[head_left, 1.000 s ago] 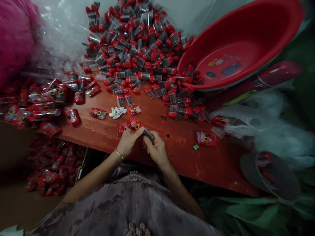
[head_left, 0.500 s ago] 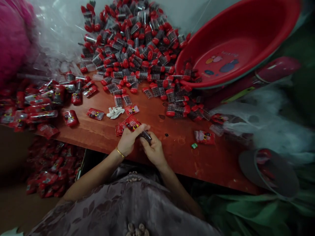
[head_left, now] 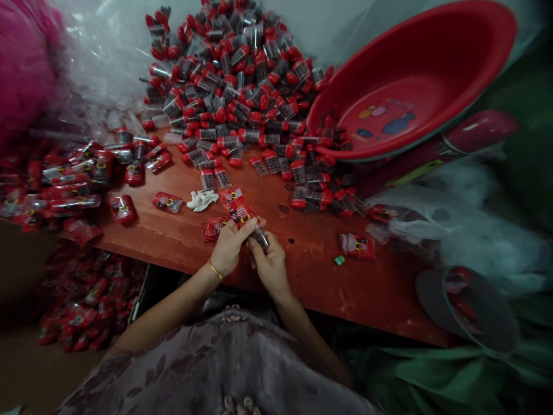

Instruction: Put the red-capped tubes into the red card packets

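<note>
Close together over the front part of the table, both of my hands are closed. Between the thumb and fingers of my left hand is a red printed packet. My right hand grips a small clear tube with dark contents, which meets the packet's lower end; its far end is hidden by my fingers. Beside my left hand lies a small stack of red printed wrappers. A crumpled white piece rests just beyond, and a filled red packet lies to its left.
A large heap of red-capped clear tubes stands at the back. A red basin leans at the right, above a packet and a grey container. Filled packets pile up on the left, with more below the table.
My hands have shifted slightly right and down with the packet and tube. More of the red packet now shows above my left hand. The view has tilted a little.
</note>
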A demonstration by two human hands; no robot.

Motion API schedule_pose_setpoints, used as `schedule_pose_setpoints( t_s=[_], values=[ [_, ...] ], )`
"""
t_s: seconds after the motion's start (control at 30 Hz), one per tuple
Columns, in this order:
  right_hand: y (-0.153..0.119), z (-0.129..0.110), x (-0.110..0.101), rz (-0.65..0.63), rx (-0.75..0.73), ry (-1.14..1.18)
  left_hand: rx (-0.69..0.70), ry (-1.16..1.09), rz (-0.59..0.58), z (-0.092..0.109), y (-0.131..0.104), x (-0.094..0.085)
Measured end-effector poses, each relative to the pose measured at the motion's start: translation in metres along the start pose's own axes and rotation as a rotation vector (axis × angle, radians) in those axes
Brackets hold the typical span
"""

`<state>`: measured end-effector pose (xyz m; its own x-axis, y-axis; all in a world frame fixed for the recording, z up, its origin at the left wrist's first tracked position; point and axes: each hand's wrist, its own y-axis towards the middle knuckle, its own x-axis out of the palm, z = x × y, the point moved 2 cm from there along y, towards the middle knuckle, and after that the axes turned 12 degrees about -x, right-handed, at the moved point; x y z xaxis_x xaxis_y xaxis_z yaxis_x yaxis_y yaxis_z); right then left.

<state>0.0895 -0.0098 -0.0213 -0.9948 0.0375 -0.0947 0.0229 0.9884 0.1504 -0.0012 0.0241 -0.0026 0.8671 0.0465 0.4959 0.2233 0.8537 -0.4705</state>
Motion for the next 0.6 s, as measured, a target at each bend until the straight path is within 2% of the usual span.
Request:
schedule_pose_setpoints(
  t_s=[0.1,0.27,0.4,0.5,0.6],
  values=[
    [-0.001,0.001,-0.002,0.022,-0.058,-0.088,0.063,0.028,0.044,-0.002,0.001,-0.003],
    [0.004,0.014,-0.019,0.039,-0.211,-0.282,0.238,0.311,0.034,-0.004,0.009,-0.016],
    [0.012,0.022,-0.041,0.026,-0.297,-0.360,0.265,0.561,-0.039,-0.011,0.017,-0.022],
    [0.015,0.025,-0.053,-0.009,-0.369,-0.434,0.253,0.652,-0.078,-0.017,0.019,-0.022],
    [0.015,0.027,-0.058,-0.044,-0.436,-0.551,0.253,0.711,-0.070,-0.021,0.020,-0.022]
  ],
)
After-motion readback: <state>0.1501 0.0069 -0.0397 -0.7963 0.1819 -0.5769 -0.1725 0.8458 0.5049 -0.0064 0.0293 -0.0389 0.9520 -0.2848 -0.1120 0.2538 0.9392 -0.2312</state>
